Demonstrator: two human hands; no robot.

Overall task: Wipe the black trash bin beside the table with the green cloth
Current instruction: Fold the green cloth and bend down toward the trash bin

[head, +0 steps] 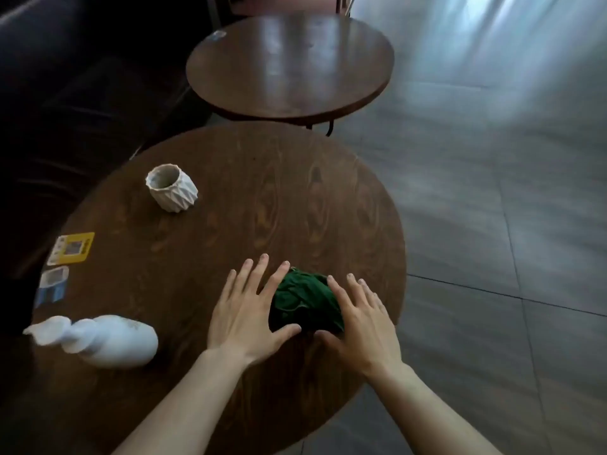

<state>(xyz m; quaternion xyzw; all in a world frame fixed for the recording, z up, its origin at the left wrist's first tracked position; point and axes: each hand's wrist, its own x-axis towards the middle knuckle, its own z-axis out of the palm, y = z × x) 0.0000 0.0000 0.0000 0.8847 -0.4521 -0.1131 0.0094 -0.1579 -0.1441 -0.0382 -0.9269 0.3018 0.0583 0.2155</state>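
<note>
A crumpled green cloth (303, 302) lies on the round brown wooden table (262, 198), near its right front edge. My left hand (244, 311) rests flat against the cloth's left side, fingers spread. My right hand (359, 323) lies against its right side, fingers apart too. Both thumbs reach under the cloth's near edge. Neither hand has closed around it. No black trash bin shows in this view.
On the table stand a white faceted cup (171, 188), a white spray bottle (108, 339) lying on its side, and two cards (70, 248) at the left edge. A second round table (289, 65) stands behind. Dark sofa at left, grey tiled floor (492, 208) at right.
</note>
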